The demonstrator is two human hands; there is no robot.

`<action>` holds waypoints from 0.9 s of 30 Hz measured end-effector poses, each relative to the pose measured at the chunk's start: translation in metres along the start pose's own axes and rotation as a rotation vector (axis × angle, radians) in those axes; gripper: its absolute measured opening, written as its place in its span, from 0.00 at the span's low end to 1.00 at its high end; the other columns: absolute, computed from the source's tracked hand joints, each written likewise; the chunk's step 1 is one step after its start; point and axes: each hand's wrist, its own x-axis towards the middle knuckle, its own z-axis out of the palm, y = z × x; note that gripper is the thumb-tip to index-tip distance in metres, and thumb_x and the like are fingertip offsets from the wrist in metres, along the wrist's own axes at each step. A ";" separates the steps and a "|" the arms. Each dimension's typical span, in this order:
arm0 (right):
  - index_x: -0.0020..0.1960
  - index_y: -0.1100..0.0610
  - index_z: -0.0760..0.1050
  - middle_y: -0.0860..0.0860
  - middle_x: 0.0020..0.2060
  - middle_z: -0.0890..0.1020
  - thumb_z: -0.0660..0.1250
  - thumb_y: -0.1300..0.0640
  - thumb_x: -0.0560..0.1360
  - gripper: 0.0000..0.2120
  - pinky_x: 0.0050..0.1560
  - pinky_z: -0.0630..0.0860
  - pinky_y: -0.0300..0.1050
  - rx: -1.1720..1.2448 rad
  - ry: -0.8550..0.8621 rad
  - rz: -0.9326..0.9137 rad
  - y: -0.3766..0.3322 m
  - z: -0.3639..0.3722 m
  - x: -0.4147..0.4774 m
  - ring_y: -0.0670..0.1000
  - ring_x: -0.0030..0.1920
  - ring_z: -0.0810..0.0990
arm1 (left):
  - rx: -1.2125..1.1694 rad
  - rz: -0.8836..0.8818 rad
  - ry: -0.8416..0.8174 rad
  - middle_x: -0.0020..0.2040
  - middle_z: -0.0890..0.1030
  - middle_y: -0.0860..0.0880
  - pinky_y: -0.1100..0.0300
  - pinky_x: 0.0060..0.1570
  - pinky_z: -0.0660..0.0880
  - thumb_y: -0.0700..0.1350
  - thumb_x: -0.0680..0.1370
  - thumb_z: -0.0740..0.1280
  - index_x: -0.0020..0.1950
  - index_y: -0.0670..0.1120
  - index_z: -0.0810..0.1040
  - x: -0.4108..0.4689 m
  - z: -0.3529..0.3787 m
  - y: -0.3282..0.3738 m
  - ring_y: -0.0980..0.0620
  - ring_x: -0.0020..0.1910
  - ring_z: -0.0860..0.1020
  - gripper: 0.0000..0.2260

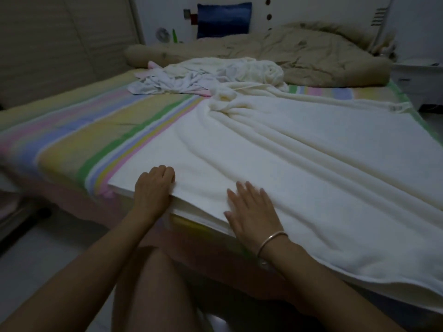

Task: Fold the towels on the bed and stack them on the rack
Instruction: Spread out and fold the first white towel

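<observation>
A large cream towel [299, 168] lies spread over the right half of the bed, doubled along its near edge and wrinkled toward the far end. My left hand [153, 185] has its fingers curled over the towel's near left edge. My right hand [251, 209], with a bracelet on the wrist, lies flat on the towel with straight fingers. More crumpled white and cream towels [206, 74] are heaped farther back on the bed. No rack is in view.
The bed [79, 130] has a pastel striped sheet, bare on the left. A beige duvet [299, 53] is bunched at the head end. A blue cushion [224, 19] leans on the wall. Pale floor and a dark frame [21, 226] lie at the left.
</observation>
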 end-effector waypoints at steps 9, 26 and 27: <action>0.78 0.50 0.46 0.54 0.78 0.46 0.29 0.32 0.65 0.46 0.75 0.38 0.57 -0.065 -0.075 -0.218 -0.081 0.020 0.070 0.55 0.77 0.42 | 0.009 -0.158 -0.003 0.36 0.71 0.43 0.52 0.27 0.63 0.28 0.60 0.69 0.39 0.44 0.68 0.006 0.003 -0.092 0.39 0.34 0.72 0.17; 0.66 0.54 0.75 0.57 0.64 0.77 0.50 0.47 0.68 0.30 0.62 0.73 0.59 -0.177 -0.127 -0.247 -0.084 0.048 0.079 0.59 0.64 0.76 | 0.237 -0.367 -0.325 0.66 0.69 0.30 0.43 0.50 0.74 0.35 0.76 0.56 0.63 0.33 0.68 -0.026 0.055 -0.097 0.34 0.60 0.73 0.17; 0.66 0.54 0.75 0.57 0.65 0.76 0.50 0.47 0.69 0.30 0.62 0.73 0.60 -0.180 -0.118 -0.261 -0.078 0.049 0.075 0.59 0.65 0.75 | 0.255 -0.403 -0.367 0.74 0.60 0.31 0.40 0.60 0.69 0.37 0.78 0.55 0.70 0.32 0.63 -0.028 0.049 -0.083 0.34 0.69 0.66 0.20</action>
